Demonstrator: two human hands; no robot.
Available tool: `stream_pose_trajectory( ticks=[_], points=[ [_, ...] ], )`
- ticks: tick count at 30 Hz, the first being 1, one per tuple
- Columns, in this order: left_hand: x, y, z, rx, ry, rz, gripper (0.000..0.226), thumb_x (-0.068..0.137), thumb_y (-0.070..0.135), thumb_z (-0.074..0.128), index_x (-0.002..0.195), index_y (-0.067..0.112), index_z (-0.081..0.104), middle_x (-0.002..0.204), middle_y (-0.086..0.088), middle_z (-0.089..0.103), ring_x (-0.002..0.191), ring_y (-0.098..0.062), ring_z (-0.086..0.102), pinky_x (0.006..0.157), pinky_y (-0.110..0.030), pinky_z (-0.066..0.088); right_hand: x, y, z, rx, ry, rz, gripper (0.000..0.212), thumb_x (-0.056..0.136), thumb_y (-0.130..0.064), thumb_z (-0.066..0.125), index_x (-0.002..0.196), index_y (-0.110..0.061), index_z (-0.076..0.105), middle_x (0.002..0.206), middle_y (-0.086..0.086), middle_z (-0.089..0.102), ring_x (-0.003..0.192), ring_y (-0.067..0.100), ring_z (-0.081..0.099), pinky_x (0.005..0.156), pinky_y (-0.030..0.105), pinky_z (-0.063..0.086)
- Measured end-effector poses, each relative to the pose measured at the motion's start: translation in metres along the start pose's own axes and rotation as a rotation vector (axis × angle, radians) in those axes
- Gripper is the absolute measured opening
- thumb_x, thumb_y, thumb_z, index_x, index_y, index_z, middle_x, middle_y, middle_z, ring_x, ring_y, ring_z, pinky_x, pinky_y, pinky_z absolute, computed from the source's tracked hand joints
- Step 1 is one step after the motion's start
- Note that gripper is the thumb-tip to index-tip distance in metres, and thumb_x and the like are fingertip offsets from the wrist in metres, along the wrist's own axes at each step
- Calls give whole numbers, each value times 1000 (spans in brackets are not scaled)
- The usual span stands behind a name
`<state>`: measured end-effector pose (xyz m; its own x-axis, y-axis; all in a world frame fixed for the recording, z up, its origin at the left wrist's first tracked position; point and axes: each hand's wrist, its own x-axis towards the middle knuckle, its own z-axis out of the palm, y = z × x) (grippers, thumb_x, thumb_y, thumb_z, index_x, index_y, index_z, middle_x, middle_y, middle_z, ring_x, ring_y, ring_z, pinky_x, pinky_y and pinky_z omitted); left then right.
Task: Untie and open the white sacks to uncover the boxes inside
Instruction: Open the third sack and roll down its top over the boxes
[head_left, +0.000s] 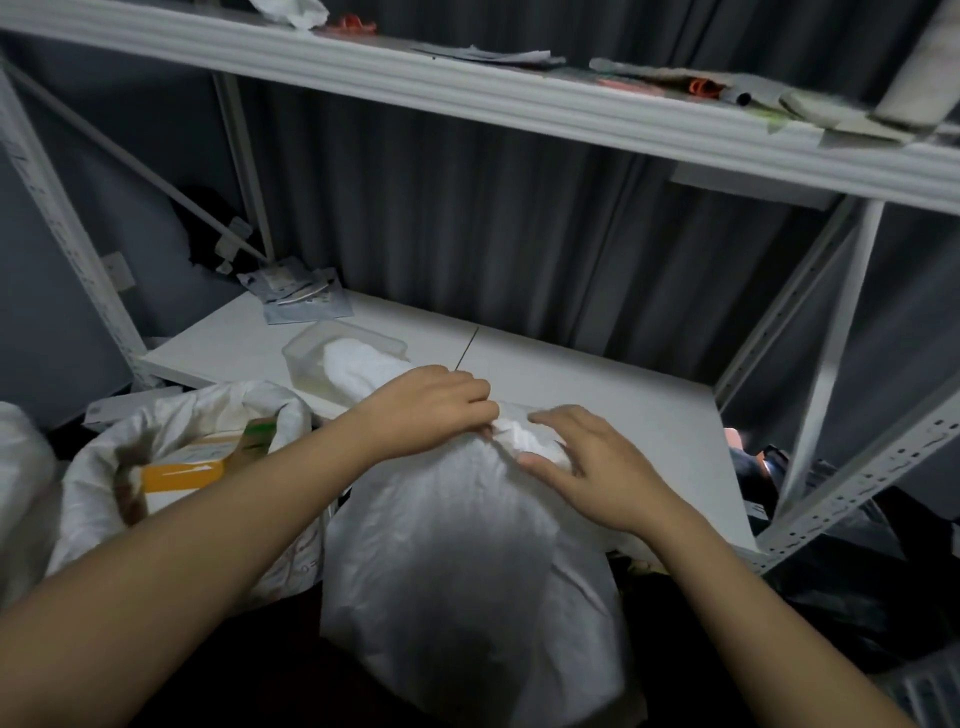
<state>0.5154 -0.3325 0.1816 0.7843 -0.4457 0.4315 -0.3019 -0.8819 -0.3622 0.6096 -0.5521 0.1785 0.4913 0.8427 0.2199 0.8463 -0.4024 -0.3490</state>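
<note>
Near centre, a tied white sack (467, 571) stands upright, its long axis running from the viewer up toward the far shelf edge and ending in a bunched neck (511, 431) at its far top. Both hands meet at that neck: the left hand (436, 405) comes in from the left with fingers curled and pinching the gathered cloth, while the right hand (582, 462) lies on the right side of the bunch, fingers nearly straight and spread, pressing rather than gripping. The knot therefore sits between the two hands, just beyond the left fingertips; loosening it probably falls to the left hand, the right steadying. To the left, a second sack (171, 431) is already open, showing a yellow box (182, 470) inside. Farther off, on the white shelf board (597, 379), a clear plastic tub (322, 353) holds a white cloth (363, 369); loose packets (301, 299) lie at the far left corner.
</note>
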Motion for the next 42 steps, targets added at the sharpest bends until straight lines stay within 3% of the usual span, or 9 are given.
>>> stream_pose_trajectory(
  ticks=[5, 8, 11, 15, 19, 25, 35, 38, 42],
  points=[
    [-11, -5, -5, -207, -215, -183, 60, 79, 73, 36, 102, 22, 60, 96, 7, 60, 90, -12, 56, 83, -31, 40, 2, -10, 38, 88, 121, -38, 38, 95, -41, 41, 114, -21, 66, 89, 3, 71, 81, 23, 64, 67, 32, 49],
    [-16, -7, 0, -423, -417, -295, 45, 86, 61, 46, 97, 21, 62, 93, 4, 65, 94, -16, 58, 92, -33, 37, -7, -10, 51, 49, 214, -15, 43, 91, -39, 41, 125, -25, 63, 86, 2, 68, 79, 22, 64, 66, 30, 49],
    [-19, 0, 14, -139, -150, -118, 17, 84, 22, 42, 79, 16, 57, 72, -2, 56, 71, -24, 59, 62, -30, 42, -7, -15, 49, 162, 145, 72, 49, 92, -52, 47, 135, -30, 52, 116, -11, 61, 108, 11, 56, 89, 26, 44],
    [-20, 12, 22, -55, 38, -133, 14, 80, 28, 54, 83, 16, 59, 77, -3, 55, 74, -24, 56, 76, -31, 36, 5, -28, 54, 422, 135, 185, 22, 89, -34, 64, 107, -21, 63, 96, -15, 62, 90, 4, 57, 78, 17, 40],
    [-45, 48, 18, -408, 105, -935, 96, 59, 78, 57, 136, 24, 38, 137, -4, 34, 129, -23, 28, 111, -41, 14, 2, -34, 70, 564, 311, 268, 11, 88, -18, 67, 80, -17, 58, 76, -10, 59, 73, -2, 54, 64, 6, 38],
    [-37, 50, 7, -1274, 449, -1932, 78, 84, 56, 58, 144, 20, 26, 147, -9, 30, 123, -30, 44, 99, -45, 46, -2, -45, 86, 634, 403, 319, 22, 90, -19, 63, 74, -23, 49, 73, -7, 54, 70, 5, 52, 65, 21, 43],
    [5, 28, -10, -1443, 716, -1742, 37, 86, 1, 61, 116, 17, 46, 96, -9, 64, 70, -14, 58, 55, -23, 48, 2, -58, 34, 371, 48, 176, 27, 79, -38, 72, 86, -27, 48, 95, -12, 51, 89, 9, 51, 73, 23, 43],
    [6, 34, -22, -1546, 679, -1677, 36, 89, 0, 58, 118, 16, 45, 98, -11, 65, 70, -18, 60, 54, -25, 48, 23, -77, 30, 708, 141, 315, 36, 79, -36, 75, 98, -23, 48, 94, -14, 51, 82, 2, 51, 66, 11, 40],
    [-4, 33, -28, -1421, 572, -1665, 5, 92, 14, 57, 97, 14, 55, 95, -9, 63, 81, -17, 62, 76, -33, 53, 25, -92, 71, 232, 419, 120, 20, 77, 0, 66, 80, -13, 51, 83, 2, 51, 70, 15, 50, 59, 24, 38]
  ],
)
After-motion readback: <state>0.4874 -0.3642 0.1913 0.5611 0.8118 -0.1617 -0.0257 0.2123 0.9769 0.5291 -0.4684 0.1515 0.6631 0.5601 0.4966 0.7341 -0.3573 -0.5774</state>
